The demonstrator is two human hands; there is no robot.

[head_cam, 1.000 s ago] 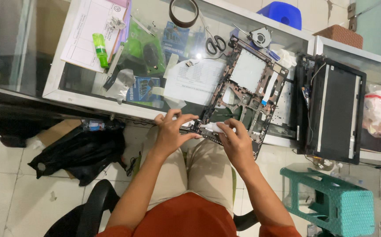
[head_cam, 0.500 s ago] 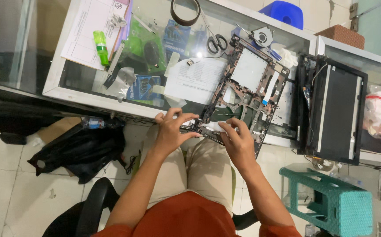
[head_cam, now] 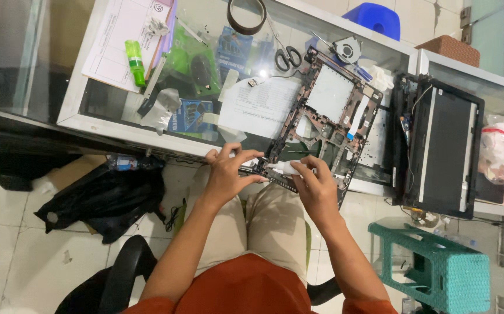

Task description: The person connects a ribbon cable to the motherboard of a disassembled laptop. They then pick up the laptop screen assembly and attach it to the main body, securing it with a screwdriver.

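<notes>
An opened laptop base frame lies tilted on the glass counter, its near edge over my lap. My right hand holds a small white tube against the frame's near left corner. My left hand pinches the same corner of the frame beside the tube's tip, fingers bent. What the fingertips press on is hidden.
A black laptop lid panel lies right of the frame. Scissors, a tape roll, a cooling fan, a green marker and papers sit on the counter. A black bag and teal stool stand on the floor.
Both hands stay at the frame's near left corner; the white tube now shows in my right hand's fingers. The view has shifted slightly.
</notes>
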